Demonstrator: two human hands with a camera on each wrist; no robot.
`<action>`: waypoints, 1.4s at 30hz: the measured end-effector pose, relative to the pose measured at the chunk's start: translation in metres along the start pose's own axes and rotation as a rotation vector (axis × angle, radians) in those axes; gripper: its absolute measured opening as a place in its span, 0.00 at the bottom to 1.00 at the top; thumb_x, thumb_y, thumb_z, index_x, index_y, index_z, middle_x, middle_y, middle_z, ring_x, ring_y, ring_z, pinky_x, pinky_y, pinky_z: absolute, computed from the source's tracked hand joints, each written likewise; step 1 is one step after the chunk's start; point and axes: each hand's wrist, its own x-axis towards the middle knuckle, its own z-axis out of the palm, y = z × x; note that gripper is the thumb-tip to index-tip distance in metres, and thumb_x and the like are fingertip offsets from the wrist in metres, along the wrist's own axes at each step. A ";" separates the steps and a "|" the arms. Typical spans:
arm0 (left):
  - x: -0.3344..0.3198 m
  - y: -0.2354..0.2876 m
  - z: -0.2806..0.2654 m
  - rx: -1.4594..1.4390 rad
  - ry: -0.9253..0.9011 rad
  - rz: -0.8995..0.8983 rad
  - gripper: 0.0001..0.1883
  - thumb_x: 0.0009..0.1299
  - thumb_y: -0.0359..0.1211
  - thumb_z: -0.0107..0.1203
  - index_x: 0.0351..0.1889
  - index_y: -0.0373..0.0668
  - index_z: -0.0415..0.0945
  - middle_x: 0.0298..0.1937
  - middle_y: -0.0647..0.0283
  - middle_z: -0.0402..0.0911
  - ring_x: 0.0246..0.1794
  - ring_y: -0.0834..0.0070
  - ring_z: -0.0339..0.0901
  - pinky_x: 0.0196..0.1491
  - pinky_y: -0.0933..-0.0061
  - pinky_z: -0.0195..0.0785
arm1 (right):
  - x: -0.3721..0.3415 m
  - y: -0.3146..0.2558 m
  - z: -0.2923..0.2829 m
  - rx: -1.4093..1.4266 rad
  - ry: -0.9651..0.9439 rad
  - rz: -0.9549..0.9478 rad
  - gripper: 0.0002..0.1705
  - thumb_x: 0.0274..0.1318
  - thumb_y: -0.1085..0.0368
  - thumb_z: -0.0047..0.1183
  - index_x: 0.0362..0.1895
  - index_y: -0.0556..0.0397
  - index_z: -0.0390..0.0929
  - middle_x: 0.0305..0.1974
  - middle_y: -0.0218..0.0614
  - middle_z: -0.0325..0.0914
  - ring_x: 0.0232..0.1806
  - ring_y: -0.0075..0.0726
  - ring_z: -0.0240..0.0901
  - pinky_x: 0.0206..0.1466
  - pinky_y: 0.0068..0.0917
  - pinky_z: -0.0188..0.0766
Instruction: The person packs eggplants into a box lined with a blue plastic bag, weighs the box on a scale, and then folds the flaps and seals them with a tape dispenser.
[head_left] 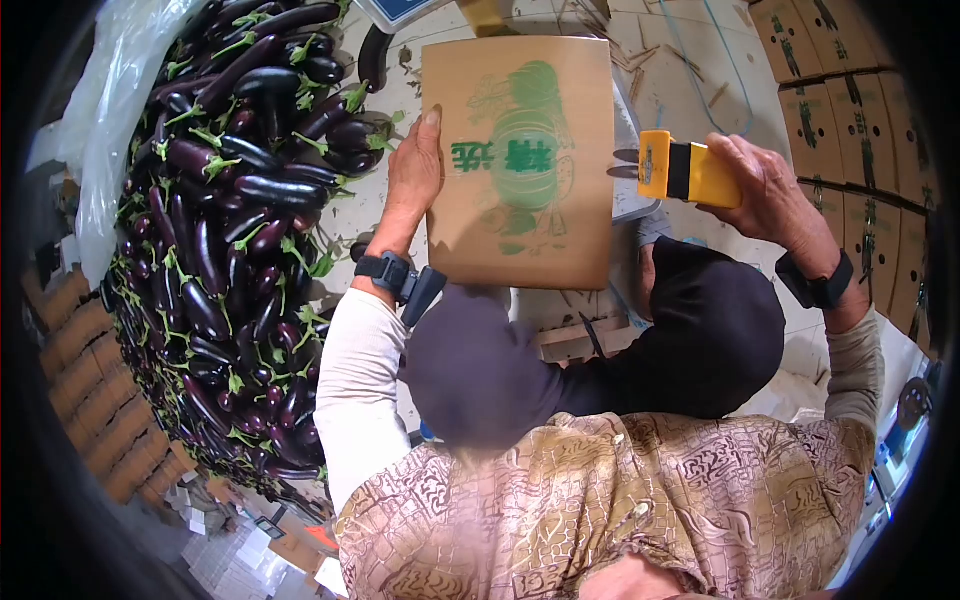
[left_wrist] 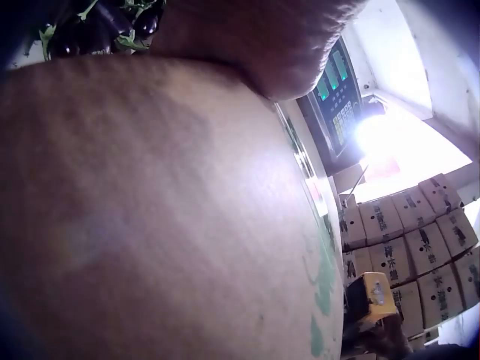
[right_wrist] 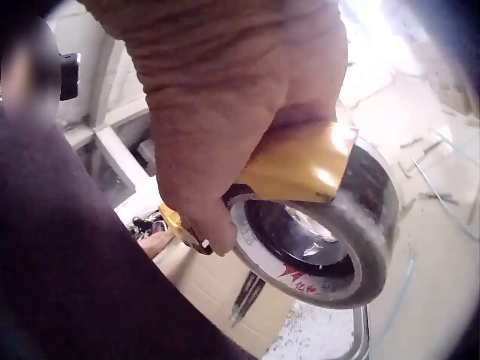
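A cardboard box (head_left: 515, 220) with a green printed vegetable picture and green characters is in front of the person's knees. My left hand (head_left: 413, 172) holds its left edge, thumb lying over the top face and the other fingers hidden. In the left wrist view the box's brown side (left_wrist: 187, 225) fills much of the picture. My right hand (head_left: 760, 185) grips a yellow tape dispenser (head_left: 655, 165), its front end close to the box's right edge. In the right wrist view a wide roll of tape (right_wrist: 375, 210) sits on the dispenser, below the hand.
A big heap of eggplants (head_left: 270, 190) lies left of the box, beside clear plastic sheeting (head_left: 120, 130). Stacked printed cartons (head_left: 810, 120) line the right side. A metal platform (head_left: 628, 195) shows under the box's right edge; a scale display (left_wrist: 337, 97) stands behind. Twigs litter the floor.
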 end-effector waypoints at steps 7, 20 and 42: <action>0.001 -0.002 0.000 -0.043 -0.020 -0.066 0.38 0.79 0.60 0.30 0.66 0.37 0.71 0.57 0.41 0.79 0.62 0.45 0.74 0.64 0.57 0.63 | -0.003 0.023 0.043 0.162 0.045 -0.041 0.34 0.43 0.61 0.69 0.54 0.54 0.66 0.38 0.47 0.74 0.40 0.59 0.75 0.42 0.44 0.74; 0.001 -0.001 0.001 -0.097 -0.026 -0.078 0.37 0.80 0.59 0.29 0.63 0.36 0.73 0.55 0.42 0.80 0.60 0.49 0.75 0.62 0.61 0.64 | -0.009 0.008 0.009 0.110 0.025 0.010 0.37 0.38 0.64 0.72 0.54 0.53 0.68 0.37 0.46 0.75 0.39 0.57 0.77 0.42 0.42 0.76; -0.007 -0.011 0.045 -1.249 -0.423 -0.581 0.34 0.78 0.60 0.39 0.66 0.41 0.68 0.54 0.58 0.79 0.48 0.72 0.79 0.48 0.69 0.78 | 0.003 0.011 0.063 0.353 0.077 0.084 0.33 0.38 0.67 0.70 0.50 0.55 0.69 0.38 0.48 0.75 0.40 0.57 0.77 0.43 0.41 0.74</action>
